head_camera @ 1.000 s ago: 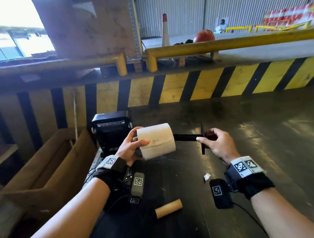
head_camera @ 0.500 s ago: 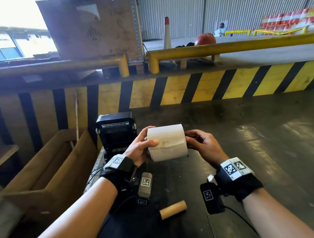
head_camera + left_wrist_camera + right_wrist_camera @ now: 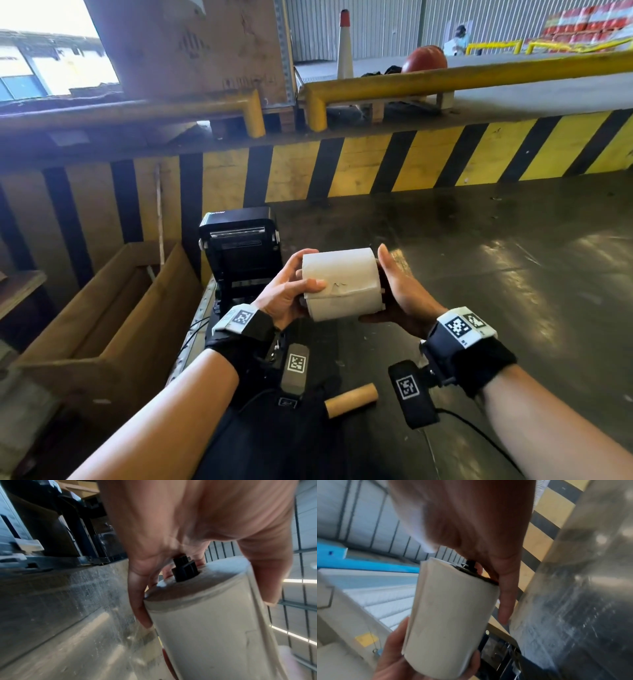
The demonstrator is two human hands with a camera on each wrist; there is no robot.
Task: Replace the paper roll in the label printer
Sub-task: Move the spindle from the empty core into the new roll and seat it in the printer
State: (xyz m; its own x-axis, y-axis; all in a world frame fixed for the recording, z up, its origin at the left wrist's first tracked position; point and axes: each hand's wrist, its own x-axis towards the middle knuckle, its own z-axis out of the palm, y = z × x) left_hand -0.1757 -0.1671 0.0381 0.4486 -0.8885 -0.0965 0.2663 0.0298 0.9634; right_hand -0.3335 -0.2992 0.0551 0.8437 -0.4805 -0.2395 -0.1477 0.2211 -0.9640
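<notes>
I hold a white paper roll (image 3: 342,284) level above the dark table, just in front of the black label printer (image 3: 239,253), whose lid stands open. My left hand (image 3: 294,277) grips the roll's left end, thumb across the front. A black spindle (image 3: 185,569) runs through the core and pokes out under the left palm. My right hand (image 3: 397,291) lies flat against the right end, thumb up, with the spindle's black flange (image 3: 471,564) under it. In the right wrist view a straight finger (image 3: 505,599) runs beside the roll (image 3: 450,615).
An empty brown cardboard core (image 3: 351,399) lies on the table (image 3: 496,274) near my body. A wooden crate (image 3: 102,325) stands to the left of the printer. A yellow-and-black striped wall (image 3: 394,164) closes the far side.
A second ago the black spindle stuck out far to the right of the roll. My right hand has pushed it in, and its palm now lies against the roll's end.
</notes>
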